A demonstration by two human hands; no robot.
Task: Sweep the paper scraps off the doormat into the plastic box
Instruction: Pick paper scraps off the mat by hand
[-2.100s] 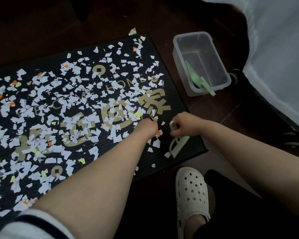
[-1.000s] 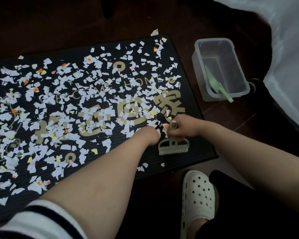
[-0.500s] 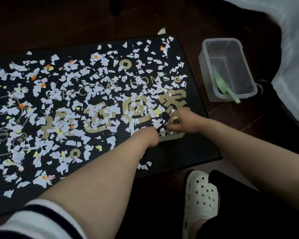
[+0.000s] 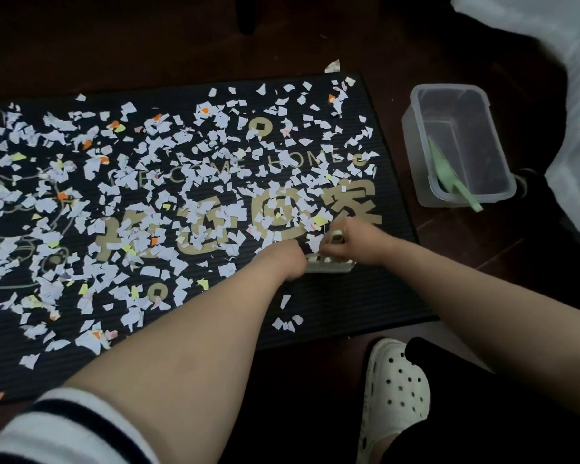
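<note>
Head view: on the doormat [image 4: 365, 296], the right grip [image 4: 355, 242] holds a brush [image 4: 329, 266] among paper scraps [image 4: 198, 216], while the left grip [image 4: 282, 262] cannot be told wide or narrow.

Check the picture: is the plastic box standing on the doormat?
No, the plastic box stands on the floor, off the right edge of the doormat.

Paper scraps [image 4: 198, 209] on doormat [image 4: 349, 296], plastic box [image 4: 416, 152] right.
</note>
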